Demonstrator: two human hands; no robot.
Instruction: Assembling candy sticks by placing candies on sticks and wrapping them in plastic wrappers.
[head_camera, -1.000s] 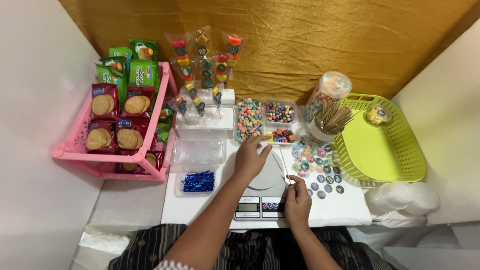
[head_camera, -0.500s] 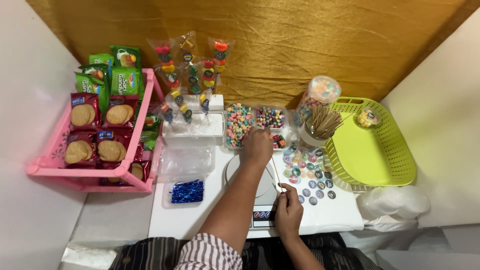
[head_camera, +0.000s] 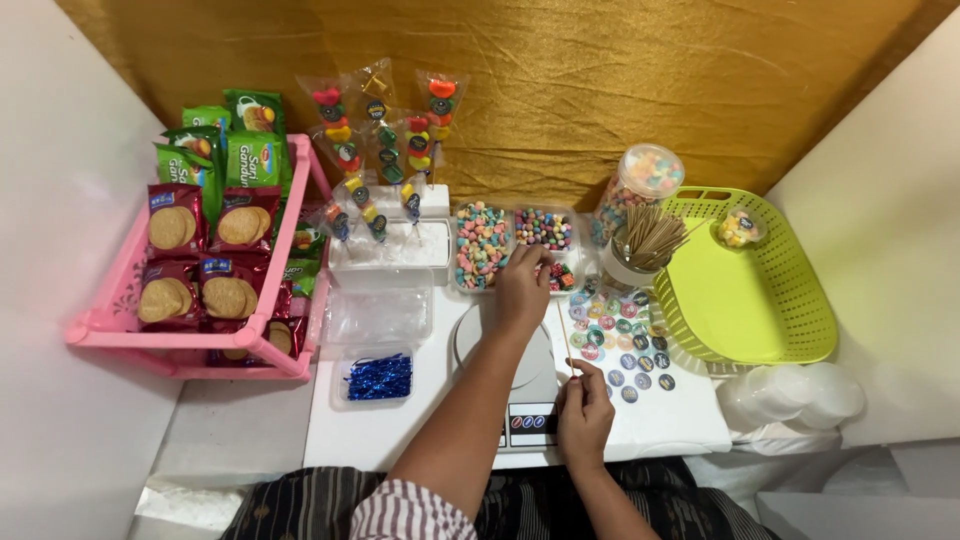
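Hands: right hand, lower centre, pinches a thin wooden skewer upright; left hand reaches, fingers curled, into the clear tray of pastel candies, contents of its grip unclear. Round white scale beneath. Risk: the slim stick may snap or slip if soft sweets are forced on.

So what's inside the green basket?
The green basket holds one small clear cup of pastel candies in its far corner. The rest shows only bare green floor. Its near wall hides a thin strip along the bottom.
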